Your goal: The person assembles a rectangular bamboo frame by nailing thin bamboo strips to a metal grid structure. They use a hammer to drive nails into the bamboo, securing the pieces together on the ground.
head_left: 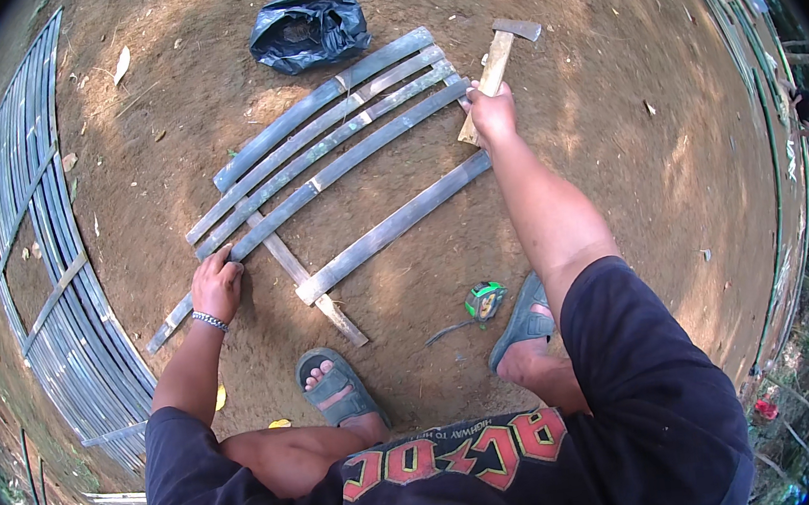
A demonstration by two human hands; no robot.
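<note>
My right hand (492, 111) is closed round the wooden handle of a hatchet (498, 57), its metal head pointing away from me. That hand is at the right end of a long grey bamboo slat (346, 168). Near the slat's left part, my left hand (218, 290) has its fingers curled over the edge. Beyond lie several roughly parallel bamboo slats (312, 119), resting across a thin crosspiece (287, 262) on the left and another, partly hidden by my right hand. Closer to me, a separate wide slat (397, 224) joins the two crosspieces.
A green and black tape measure (484, 300) lies on the dirt between my sandalled feet. Past the slats sits a crumpled black plastic bag (307, 28). A long bamboo slat panel (53, 240) lies at the left; more bamboo strips (767, 116) run along the right edge.
</note>
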